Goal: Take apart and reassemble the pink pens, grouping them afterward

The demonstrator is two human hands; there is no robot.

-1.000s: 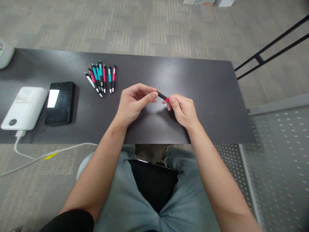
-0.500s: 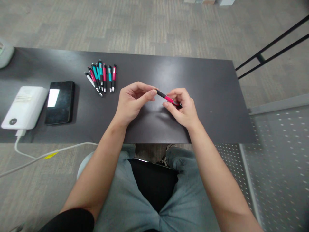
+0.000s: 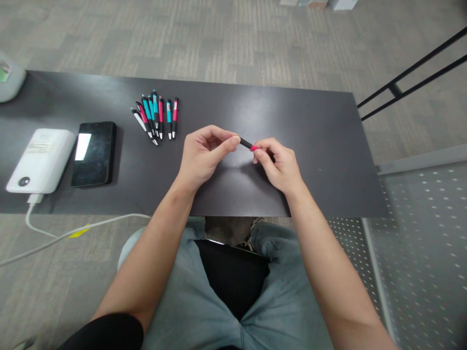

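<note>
A red pen [image 3: 245, 143] with a black grip is held up between my two hands over the dark table [image 3: 321, 131]. Thumb and fingers of my left hand [image 3: 204, 153] pinch its tip end, which they cover. My right hand [image 3: 279, 163] is closed round the red barrel, hiding most of it and the far end. Left of my hands lies a loose group of pens: a white pen [image 3: 138, 118], several teal ones, among them a teal pen [image 3: 169, 119], and red ones such as a red pen [image 3: 175, 118].
A black phone [image 3: 94, 158] lies at the left beside a white power bank [image 3: 42, 160]. From the power bank a white cable [image 3: 105, 222] runs along the table's near edge. A pale rounded object [image 3: 12, 80] stands at the far left corner. Black bars [image 3: 412, 80] slant beyond the right end.
My right hand's fingers have closed further along the red barrel, so less of it shows. The left hand keeps its pinch. The whole view has shifted slightly.
</note>
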